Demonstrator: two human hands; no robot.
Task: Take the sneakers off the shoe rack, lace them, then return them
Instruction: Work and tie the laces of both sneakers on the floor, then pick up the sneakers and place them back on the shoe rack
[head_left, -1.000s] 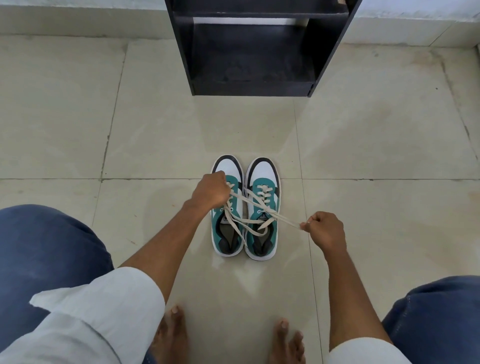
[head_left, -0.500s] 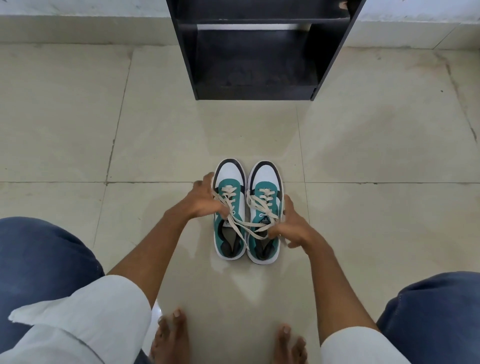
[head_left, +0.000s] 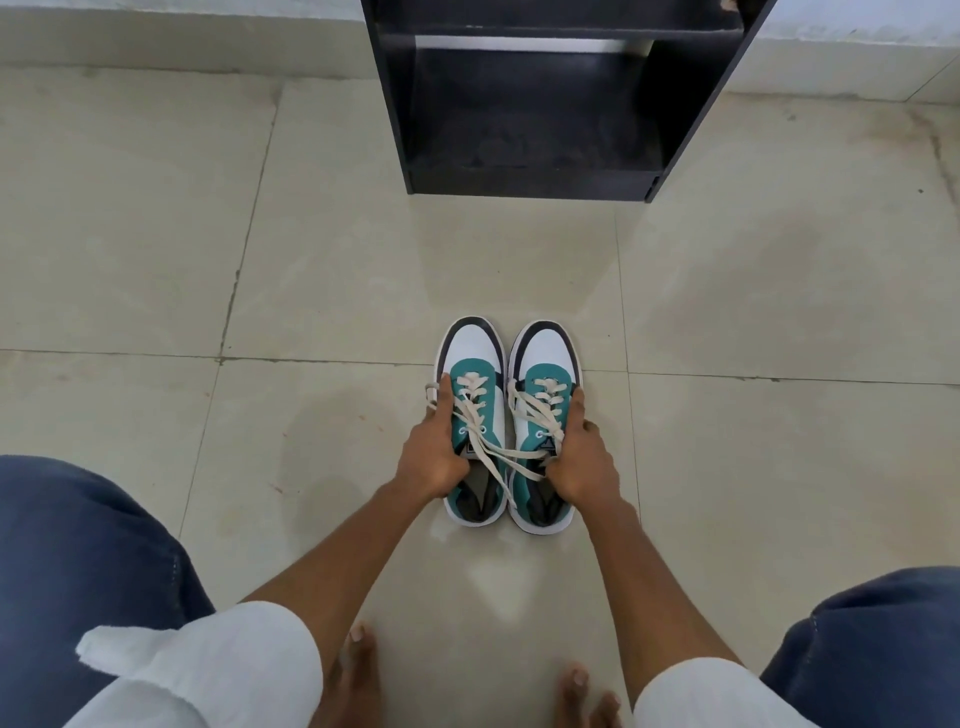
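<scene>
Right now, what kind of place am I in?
Probably a home entryway or room corner: a black shoe rack stands against a pale wall on a beige tiled floor, and both hands grip a pair of teal and white sneakers set there.

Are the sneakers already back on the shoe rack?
No, both sneakers stand on the floor tiles in front of the shoe rack, a hand on each.

Beige tiled floor with dark grout lines and faint stains; pale wall base ran along the top. Blue jeans covered both knees; bare feet rested on the tiles.
</scene>
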